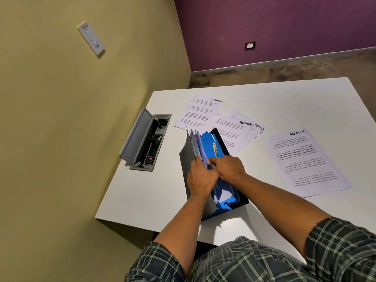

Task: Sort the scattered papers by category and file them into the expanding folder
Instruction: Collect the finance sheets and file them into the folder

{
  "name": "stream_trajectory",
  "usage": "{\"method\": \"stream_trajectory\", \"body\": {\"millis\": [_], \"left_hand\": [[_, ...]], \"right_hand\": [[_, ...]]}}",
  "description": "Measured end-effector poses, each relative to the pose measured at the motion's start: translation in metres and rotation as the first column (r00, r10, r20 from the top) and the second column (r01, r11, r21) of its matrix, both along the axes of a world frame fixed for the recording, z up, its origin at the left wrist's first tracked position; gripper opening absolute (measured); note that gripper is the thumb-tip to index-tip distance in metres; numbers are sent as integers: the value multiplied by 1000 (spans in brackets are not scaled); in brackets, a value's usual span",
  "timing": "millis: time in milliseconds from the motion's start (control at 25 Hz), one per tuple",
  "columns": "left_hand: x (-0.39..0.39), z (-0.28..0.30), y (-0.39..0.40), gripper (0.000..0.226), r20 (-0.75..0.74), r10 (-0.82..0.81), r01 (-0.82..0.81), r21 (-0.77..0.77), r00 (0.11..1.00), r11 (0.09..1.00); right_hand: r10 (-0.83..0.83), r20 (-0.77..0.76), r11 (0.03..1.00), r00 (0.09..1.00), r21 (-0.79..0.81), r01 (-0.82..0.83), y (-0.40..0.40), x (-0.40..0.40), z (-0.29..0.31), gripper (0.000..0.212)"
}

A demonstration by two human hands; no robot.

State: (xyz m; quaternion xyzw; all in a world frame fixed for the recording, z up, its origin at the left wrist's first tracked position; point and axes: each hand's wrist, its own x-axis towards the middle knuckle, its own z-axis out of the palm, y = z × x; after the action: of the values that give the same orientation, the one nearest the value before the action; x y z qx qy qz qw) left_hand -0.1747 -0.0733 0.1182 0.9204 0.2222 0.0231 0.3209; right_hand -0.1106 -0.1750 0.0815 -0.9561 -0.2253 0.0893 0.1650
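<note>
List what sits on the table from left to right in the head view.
Open cable box with power sockets → expanding folder, with the left hand and right hand in it → lone ADMIN sheet. The other ADMIN sheets overlap the folder's span, so they are left out.

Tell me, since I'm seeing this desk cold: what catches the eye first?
Both hands, left hand and right hand, meet over the open blue expanding folder at the table's middle. Behind and right of it lie four sheets headed ADMIN, the nearest ADMIN sheet apart at right. An open cable box sits left.
</note>
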Motion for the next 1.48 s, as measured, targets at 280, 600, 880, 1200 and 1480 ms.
{"method": "stream_trajectory", "body": {"millis": [280,600,880,1200,1480], "left_hand": [[-6,0,-1,63,-43,-56,55,-22,997,998],[-12,3,-12,68,-58,-106,104,-32,993,994],[-12,-1,-11,70,-60,-109,108,-15,992,994],[-5,-1,-9,66,-39,-64,63,-31,997,998],[1,-1,-9,68,-44,-34,32,-38,998,999]], "right_hand": [[-516,-253,792,819,223,568,-20,16,-6,40],[-583,-354,608,732,408,681,-29,29,-15,20],[-494,-326,731,806,346,588,-29,27,-16,25],[-319,-128,834,939,433,342,-40,9,-27,22],[-362,-221,864,905,285,415,-29,5,-27,33]]}}
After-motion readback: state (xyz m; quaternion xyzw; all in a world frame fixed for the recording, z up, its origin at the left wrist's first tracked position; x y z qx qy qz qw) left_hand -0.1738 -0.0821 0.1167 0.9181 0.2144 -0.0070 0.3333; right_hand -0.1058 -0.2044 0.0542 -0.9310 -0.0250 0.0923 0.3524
